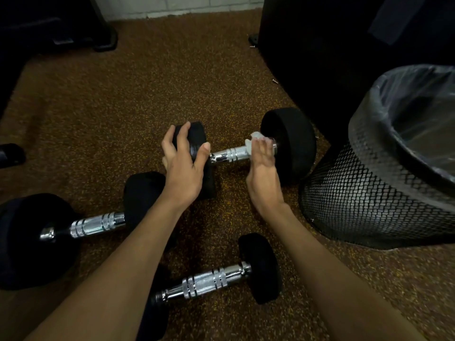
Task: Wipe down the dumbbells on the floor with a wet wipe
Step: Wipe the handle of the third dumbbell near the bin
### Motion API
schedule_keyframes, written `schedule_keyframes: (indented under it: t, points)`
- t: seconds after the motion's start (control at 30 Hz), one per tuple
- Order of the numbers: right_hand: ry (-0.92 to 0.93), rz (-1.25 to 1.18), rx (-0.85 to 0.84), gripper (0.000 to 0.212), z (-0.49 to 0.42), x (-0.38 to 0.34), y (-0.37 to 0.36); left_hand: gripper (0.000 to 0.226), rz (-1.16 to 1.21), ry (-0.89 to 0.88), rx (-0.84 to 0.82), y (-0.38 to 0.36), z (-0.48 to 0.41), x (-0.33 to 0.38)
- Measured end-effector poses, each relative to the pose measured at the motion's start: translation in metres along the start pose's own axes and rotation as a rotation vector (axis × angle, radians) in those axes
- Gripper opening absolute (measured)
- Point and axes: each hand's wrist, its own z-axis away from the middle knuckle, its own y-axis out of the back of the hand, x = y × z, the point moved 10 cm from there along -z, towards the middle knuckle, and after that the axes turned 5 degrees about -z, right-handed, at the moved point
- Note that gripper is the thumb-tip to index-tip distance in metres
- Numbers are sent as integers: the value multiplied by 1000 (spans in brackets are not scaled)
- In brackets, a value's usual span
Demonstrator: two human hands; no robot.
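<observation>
Three black dumbbells with chrome handles lie on the speckled brown floor. The far dumbbell (231,154) lies between my hands. My left hand (183,166) rests on its left weight head, fingers spread over it. My right hand (262,158) presses a crumpled white wet wipe (254,140) around the right end of the chrome handle, next to the large right head (293,143). A second dumbbell (96,225) lies at the left, partly under my left forearm. The third dumbbell (211,281) lies nearest, between my forearms.
A black mesh waste bin (369,193) lined with a clear plastic bag stands at the right, close to the far dumbbell's head. Dark gym equipment (320,57) rises behind it, and another dark base (105,40) sits at the far left. A pale wall runs along the top.
</observation>
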Motion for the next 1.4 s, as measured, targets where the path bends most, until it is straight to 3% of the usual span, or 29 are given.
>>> schedule_keyframes:
  t: [0.1, 0.2, 0.33, 0.47, 0.63, 0.7, 0.8, 0.9, 1.03, 1.1, 1.17, 1.3, 1.4]
  points:
    - [132, -19, -90, 64, 15, -17, -16, 57, 0, 0, 5, 1, -1, 1]
    - [216, 48, -33, 54, 13, -15, -3, 57, -6, 2, 4, 0, 0, 2]
    - [138, 216, 44, 31, -22, -10, 7, 57, -8, 4, 1, 0, 0, 0]
    - [100, 317, -112, 28, -52, -40, -8, 57, -13, 6, -4, 0, -1, 0]
    - [259, 77, -270, 18, -32, -76, -29, 58, -21, 3, 3, 0, -1, 0]
    - [358, -25, -303, 24, -17, -69, -27, 58, -15, -2, 3, 0, 0, 1]
    - [330, -67, -321, 34, -18, -40, -9, 58, -10, -9, 5, 0, 0, 1]
    - [194, 3, -299, 25, -37, -29, -2, 58, -4, -1, 0, -1, 0, 0]
    - [-18, 182, -285, 29, -50, -50, -10, 58, -3, 15, -12, -1, -4, -2]
    - [27, 211, -231, 25, -43, -66, -16, 58, -8, 11, -9, -1, -5, -1]
    - [184, 81, -179, 24, -25, -79, -25, 58, -15, 7, -2, -1, -4, -1]
    - [372, -16, -266, 57, 15, -56, -27, 57, -3, -1, 6, 0, -3, -1]
    - [382, 41, -230, 60, 15, -36, -9, 57, 3, -6, 2, -1, -2, 0]
